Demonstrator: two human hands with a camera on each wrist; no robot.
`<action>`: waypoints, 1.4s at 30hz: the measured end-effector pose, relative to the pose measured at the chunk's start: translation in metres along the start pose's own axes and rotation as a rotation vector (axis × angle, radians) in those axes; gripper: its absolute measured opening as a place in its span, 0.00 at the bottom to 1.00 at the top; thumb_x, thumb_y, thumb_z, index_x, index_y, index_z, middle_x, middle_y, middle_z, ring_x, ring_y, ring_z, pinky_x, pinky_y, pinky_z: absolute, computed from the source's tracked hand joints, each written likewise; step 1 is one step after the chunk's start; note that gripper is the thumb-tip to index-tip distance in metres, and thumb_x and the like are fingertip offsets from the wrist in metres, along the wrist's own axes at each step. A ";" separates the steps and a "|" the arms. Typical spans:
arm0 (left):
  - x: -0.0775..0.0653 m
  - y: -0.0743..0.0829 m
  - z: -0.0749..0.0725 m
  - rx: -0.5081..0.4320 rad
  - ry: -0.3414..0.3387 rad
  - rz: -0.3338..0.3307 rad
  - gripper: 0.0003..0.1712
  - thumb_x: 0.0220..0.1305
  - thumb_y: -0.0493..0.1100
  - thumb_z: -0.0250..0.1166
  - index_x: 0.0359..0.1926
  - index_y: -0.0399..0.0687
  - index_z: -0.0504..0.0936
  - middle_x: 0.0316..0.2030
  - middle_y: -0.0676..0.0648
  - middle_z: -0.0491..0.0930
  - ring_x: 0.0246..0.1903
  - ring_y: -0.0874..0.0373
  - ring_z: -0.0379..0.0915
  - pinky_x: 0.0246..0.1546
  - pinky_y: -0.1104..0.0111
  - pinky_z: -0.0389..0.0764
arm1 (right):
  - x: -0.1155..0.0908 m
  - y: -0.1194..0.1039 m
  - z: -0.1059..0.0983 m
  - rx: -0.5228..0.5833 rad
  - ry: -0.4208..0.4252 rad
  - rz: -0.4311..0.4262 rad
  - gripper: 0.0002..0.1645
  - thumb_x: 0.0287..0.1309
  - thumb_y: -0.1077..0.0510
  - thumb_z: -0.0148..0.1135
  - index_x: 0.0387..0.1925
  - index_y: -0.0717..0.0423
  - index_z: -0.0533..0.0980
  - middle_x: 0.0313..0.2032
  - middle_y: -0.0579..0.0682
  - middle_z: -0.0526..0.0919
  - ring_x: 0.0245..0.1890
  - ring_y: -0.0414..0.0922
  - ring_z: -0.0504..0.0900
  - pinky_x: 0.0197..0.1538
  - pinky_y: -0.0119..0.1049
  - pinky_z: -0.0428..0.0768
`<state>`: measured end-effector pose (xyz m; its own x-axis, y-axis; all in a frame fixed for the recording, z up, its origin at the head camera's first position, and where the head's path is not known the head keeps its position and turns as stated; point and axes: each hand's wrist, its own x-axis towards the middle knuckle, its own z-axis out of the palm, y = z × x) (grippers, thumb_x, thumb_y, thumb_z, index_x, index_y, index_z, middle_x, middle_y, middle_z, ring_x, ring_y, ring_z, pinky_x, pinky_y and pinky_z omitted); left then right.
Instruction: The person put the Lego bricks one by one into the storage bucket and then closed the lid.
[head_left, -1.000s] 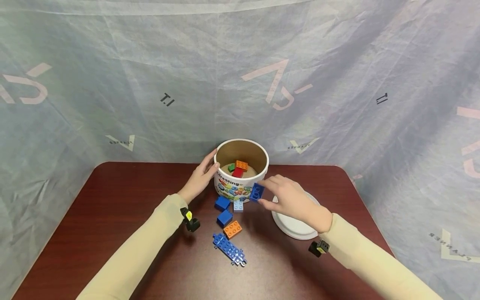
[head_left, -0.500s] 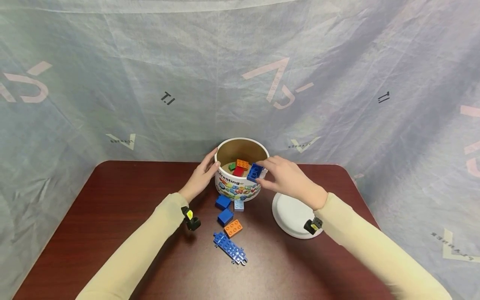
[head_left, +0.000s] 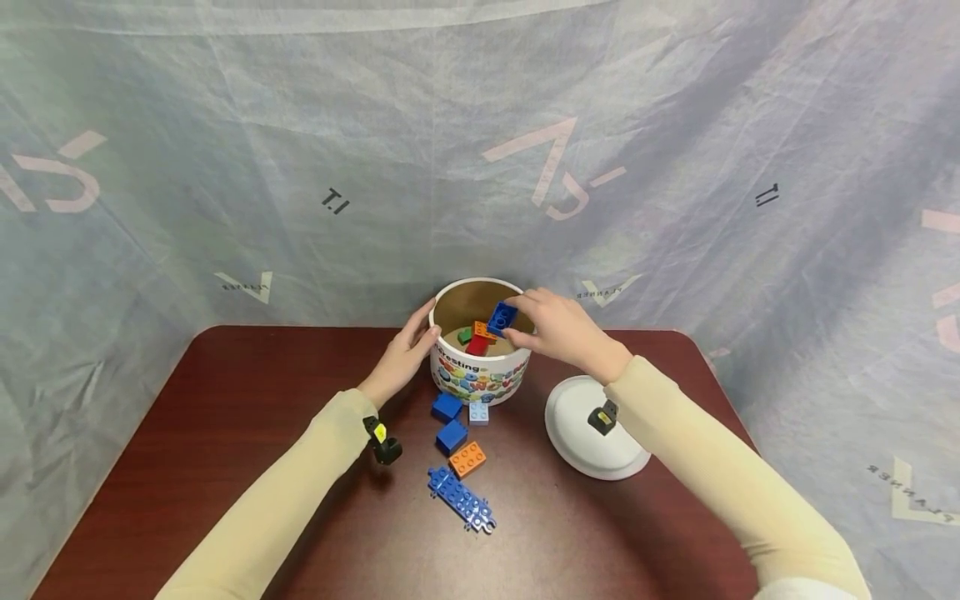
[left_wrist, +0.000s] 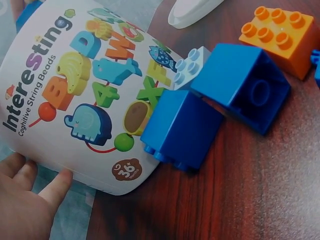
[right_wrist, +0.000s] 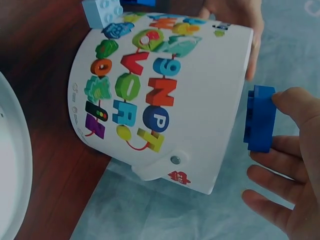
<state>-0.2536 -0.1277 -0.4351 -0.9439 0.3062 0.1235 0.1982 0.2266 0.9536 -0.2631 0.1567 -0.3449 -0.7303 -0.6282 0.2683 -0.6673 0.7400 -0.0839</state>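
Observation:
My right hand (head_left: 568,330) pinches a blue toy brick (head_left: 501,319) between thumb and fingers, over the mouth of a white bucket (head_left: 467,383). In the right wrist view that hand (right_wrist: 295,150) has the brick just beyond the bucket's rim, its other fingers spread. My left hand (head_left: 399,362) rests against the bucket's left outer side, fingers extended along the wall and thumb near the rim. Inside lie an orange brick (head_left: 480,330), a red brick (head_left: 476,345) and a green piece (head_left: 465,335), partly covered by one another or the held brick.
Before the bucket lie two blue bricks (head_left: 452,436), a light blue brick (head_left: 478,413), an orange brick (head_left: 467,459) and a long blue studded base (head_left: 461,500). A white lid (head_left: 581,433) lies at right under my forearm. A grey cloth (head_left: 375,167) hangs behind the table.
My right hand has lifted the blue brick from in front of the bucket's right side, up and leftward, over its opening. The left hand stays against the bucket.

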 end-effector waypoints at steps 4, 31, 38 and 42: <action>-0.003 0.005 -0.001 -0.005 -0.001 0.001 0.37 0.84 0.45 0.52 0.84 0.49 0.49 0.82 0.39 0.48 0.79 0.40 0.49 0.74 0.46 0.61 | 0.010 0.005 0.004 -0.015 -0.013 0.007 0.31 0.67 0.43 0.69 0.61 0.60 0.81 0.48 0.56 0.85 0.48 0.53 0.81 0.44 0.50 0.85; -0.005 0.006 -0.001 -0.006 0.002 -0.005 0.37 0.84 0.48 0.52 0.85 0.55 0.49 0.82 0.41 0.48 0.80 0.43 0.49 0.75 0.47 0.61 | 0.044 0.017 0.033 0.010 -0.105 0.083 0.30 0.70 0.44 0.67 0.63 0.59 0.79 0.56 0.57 0.85 0.55 0.55 0.82 0.56 0.52 0.83; -0.006 0.008 -0.001 0.006 -0.001 -0.003 0.36 0.84 0.48 0.51 0.85 0.53 0.49 0.82 0.40 0.48 0.80 0.43 0.49 0.75 0.47 0.60 | 0.044 0.015 0.034 0.006 -0.068 0.044 0.28 0.71 0.46 0.66 0.63 0.60 0.80 0.56 0.58 0.84 0.56 0.56 0.80 0.59 0.53 0.81; -0.006 0.007 -0.001 0.011 0.001 0.000 0.36 0.84 0.47 0.51 0.85 0.53 0.49 0.82 0.40 0.49 0.80 0.43 0.49 0.75 0.48 0.60 | 0.043 0.016 0.036 -0.001 -0.031 0.025 0.25 0.71 0.50 0.66 0.61 0.61 0.81 0.55 0.58 0.84 0.57 0.56 0.80 0.61 0.53 0.80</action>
<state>-0.2471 -0.1292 -0.4286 -0.9441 0.3056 0.1239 0.2013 0.2366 0.9505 -0.3108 0.1328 -0.3690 -0.7511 -0.6165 0.2360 -0.6486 0.7558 -0.0897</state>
